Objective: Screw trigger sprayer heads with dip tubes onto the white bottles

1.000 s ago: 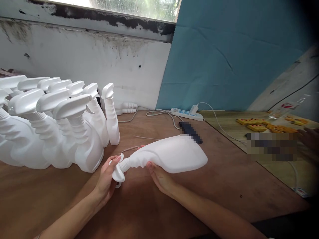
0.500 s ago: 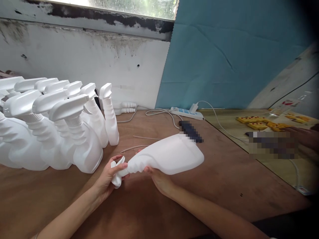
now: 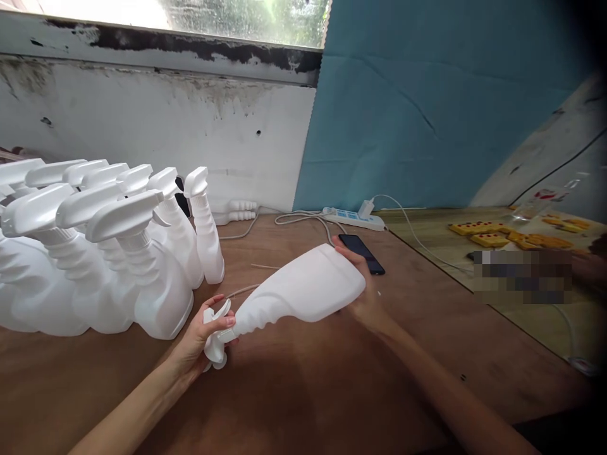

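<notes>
A white plastic spray bottle [image 3: 303,284] is held on its side above the brown table, its trigger head to the left and its base to the right. My left hand [image 3: 202,338] is closed around the trigger head and neck, with the thumb across the neck. At the base end, my right hand [image 3: 365,294] grips the bottle, the fingertips showing at its far edge and the rest partly hidden behind it. Left of my hands, several similar white spray bottles [image 3: 161,291] stand upright in close rows.
A dark phone [image 3: 363,253] lies just behind the held bottle. A white power strip [image 3: 353,218] with a plug and cables lies along the wall. On the right-hand table are yellow pieces [image 3: 490,240], a clear bottle [image 3: 538,202] and another person's hand [image 3: 588,268]. White bottles [image 3: 237,212] lie near the wall.
My right hand has moved from under the grip part of the bottle to its base end. The bottle has tilted, its base higher, and shifted slightly left. My left hand stays on the head.
</notes>
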The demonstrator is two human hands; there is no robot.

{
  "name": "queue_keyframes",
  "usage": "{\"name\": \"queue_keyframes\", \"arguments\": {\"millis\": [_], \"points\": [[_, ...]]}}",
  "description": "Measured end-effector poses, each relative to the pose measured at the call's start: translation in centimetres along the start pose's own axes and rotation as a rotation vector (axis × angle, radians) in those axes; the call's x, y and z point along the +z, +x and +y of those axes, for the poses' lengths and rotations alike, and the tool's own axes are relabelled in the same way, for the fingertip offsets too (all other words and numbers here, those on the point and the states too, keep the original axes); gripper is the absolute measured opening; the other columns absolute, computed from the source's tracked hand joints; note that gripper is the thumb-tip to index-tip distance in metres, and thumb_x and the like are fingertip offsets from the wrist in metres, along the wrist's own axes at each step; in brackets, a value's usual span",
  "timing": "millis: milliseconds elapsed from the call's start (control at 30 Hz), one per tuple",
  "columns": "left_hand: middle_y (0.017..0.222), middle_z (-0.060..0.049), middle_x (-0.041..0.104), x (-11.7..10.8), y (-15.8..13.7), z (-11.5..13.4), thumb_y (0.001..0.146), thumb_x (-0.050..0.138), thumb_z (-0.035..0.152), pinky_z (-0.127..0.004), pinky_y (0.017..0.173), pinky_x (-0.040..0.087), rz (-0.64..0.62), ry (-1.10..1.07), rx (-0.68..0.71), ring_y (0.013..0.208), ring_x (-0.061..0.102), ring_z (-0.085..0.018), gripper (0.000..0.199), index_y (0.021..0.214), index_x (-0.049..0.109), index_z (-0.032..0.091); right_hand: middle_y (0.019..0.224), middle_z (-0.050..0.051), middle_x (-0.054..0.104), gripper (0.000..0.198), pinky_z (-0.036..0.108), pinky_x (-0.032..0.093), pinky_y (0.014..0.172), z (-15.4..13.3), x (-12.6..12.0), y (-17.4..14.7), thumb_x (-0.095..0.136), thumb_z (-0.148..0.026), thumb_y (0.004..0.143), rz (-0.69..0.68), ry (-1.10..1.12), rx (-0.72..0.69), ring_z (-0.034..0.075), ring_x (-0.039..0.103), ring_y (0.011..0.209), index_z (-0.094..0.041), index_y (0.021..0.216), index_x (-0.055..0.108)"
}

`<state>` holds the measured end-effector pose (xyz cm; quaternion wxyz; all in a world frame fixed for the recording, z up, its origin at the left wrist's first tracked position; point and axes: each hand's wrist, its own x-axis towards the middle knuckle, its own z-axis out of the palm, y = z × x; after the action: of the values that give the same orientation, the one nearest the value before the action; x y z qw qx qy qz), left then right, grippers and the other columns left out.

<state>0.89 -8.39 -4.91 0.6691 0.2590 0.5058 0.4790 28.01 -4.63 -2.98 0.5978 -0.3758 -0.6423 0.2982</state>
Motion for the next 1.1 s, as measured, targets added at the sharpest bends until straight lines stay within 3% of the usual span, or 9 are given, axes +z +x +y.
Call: {"name": "queue_keyframes", "arguments": {"millis": [200, 300, 467, 667, 833, 967, 1100], "points": [[0.093, -0.006, 0.060, -0.5, 1.1, -0.6, 0.058, 0.076, 0.012, -0.024, 0.057, 0.056, 0.118, -0.044, 0.041, 0.065, 0.062, -0.012, 0.053, 0.103, 0.046, 0.016, 0.114, 0.006, 0.057, 0.054, 0.039, 0.044, 0.086, 0.5, -0.7, 0.5, 0.077, -0.027, 0.056, 0.017, -0.059, 0.084, 0.024, 0.054, 0.101, -0.027, 0.106, 0.056], [0.095, -0.006, 0.061, -0.7, 1.1, -0.7, 0.062, 0.074, 0.015, -0.018, 0.057, 0.054, 0.109, -0.047, 0.041, 0.065, 0.061, -0.009, 0.044, 0.098, 0.049, 0.014, 0.099, 0.003, 0.061, 0.047, 0.034, 0.046, 0.080, 1.9, -0.8, 0.4, 0.078, -0.026, 0.054, 0.041, -0.031, 0.115, 0.020, 0.055, 0.092, -0.024, 0.096, 0.056], [0.094, -0.004, 0.061, -0.4, 0.1, -0.3, 0.062, 0.074, 0.019, -0.023, 0.062, 0.055, 0.044, -0.060, 0.045, 0.070, 0.062, -0.013, 0.052, 0.107, 0.048, 0.019, 0.077, -0.001, 0.059, 0.038, 0.029, 0.046, 0.064, 3.6, -1.0, 0.3, 0.078, -0.032, 0.052, 0.087, 0.001, 0.216, 0.017, 0.054, 0.073, -0.022, 0.080, 0.055], [0.097, -0.003, 0.059, 0.0, -0.7, 0.1, 0.063, 0.067, 0.014, -0.024, 0.065, 0.054, -0.022, -0.115, -0.032, 0.076, 0.063, -0.015, 0.059, 0.117, 0.046, 0.025, 0.081, 0.001, 0.060, 0.037, 0.031, 0.048, 0.065, 3.8, -1.0, 0.2, 0.076, -0.037, 0.053, 0.100, 0.013, 0.261, 0.018, 0.056, 0.075, -0.022, 0.080, 0.056], [0.097, -0.003, 0.060, -0.3, 0.1, -0.4, 0.064, 0.069, 0.012, -0.023, 0.067, 0.054, 0.073, -0.122, -0.008, 0.073, 0.064, -0.014, 0.056, 0.114, 0.047, 0.022, 0.087, 0.002, 0.061, 0.044, 0.031, 0.048, 0.070, 4.3, -1.2, 0.0, 0.078, -0.033, 0.053, 0.104, 0.021, 0.231, 0.018, 0.056, 0.081, -0.023, 0.089, 0.054], [0.096, -0.006, 0.063, -0.6, 1.1, -0.9, 0.067, 0.068, 0.008, -0.013, 0.060, 0.051, 0.163, -0.123, 0.013, 0.068, 0.063, -0.009, 0.037, 0.101, 0.055, 0.014, 0.096, 0.001, 0.059, 0.051, 0.030, 0.047, 0.076, 4.8, -1.2, -0.2, 0.078, -0.028, 0.053, 0.061, 0.015, 0.222, 0.018, 0.055, 0.088, -0.026, 0.098, 0.053], [0.092, -0.006, 0.067, -0.4, 1.2, -1.0, 0.066, 0.069, 0.006, -0.010, 0.060, 0.049, 0.176, -0.165, 0.021, 0.072, 0.063, -0.009, 0.025, 0.088, 0.061, 0.013, 0.094, 0.001, 0.059, 0.044, 0.032, 0.046, 0.079, 4.9, -1.3, -0.4, 0.077, -0.030, 0.056, 0.056, 0.000, 0.233, 0.018, 0.056, 0.088, -0.025, 0.094, 0.056]]}}
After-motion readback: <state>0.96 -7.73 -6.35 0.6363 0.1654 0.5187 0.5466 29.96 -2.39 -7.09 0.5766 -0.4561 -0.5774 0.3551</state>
